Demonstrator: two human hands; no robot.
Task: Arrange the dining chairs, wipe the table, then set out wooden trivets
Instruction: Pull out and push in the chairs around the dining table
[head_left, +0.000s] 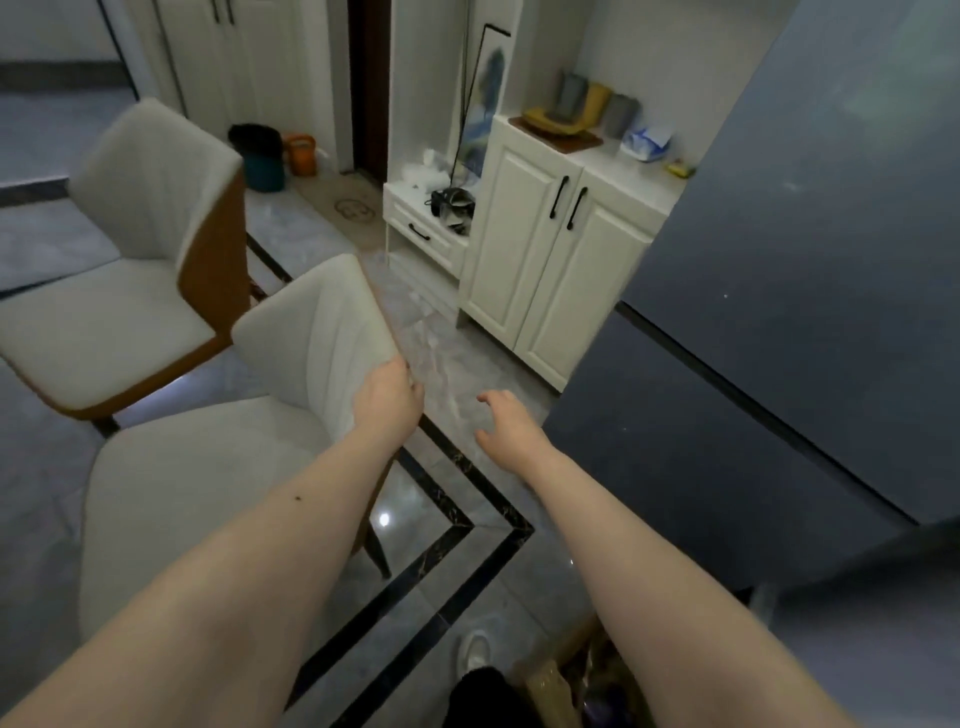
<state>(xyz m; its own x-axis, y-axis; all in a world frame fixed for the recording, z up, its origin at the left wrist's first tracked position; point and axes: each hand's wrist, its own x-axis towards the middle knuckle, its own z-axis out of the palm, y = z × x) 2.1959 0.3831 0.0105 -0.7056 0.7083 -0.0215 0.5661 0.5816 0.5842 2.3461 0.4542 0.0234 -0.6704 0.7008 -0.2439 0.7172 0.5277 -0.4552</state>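
The dark worktop (779, 260) fills the right side. The near chair (208, 467) stands on the floor beside its left edge, the far chair (130, 260) behind it. The left hand (389, 400) holds the near chair's backrest edge; the right hand (506, 423) hangs with loose, empty fingers. I judge the chair-arranging step; next, push this chair toward the worktop.

The left hand (389, 397) grips the back of the near chair (311, 332). The right hand (506, 423) hangs open beside it, touching nothing.
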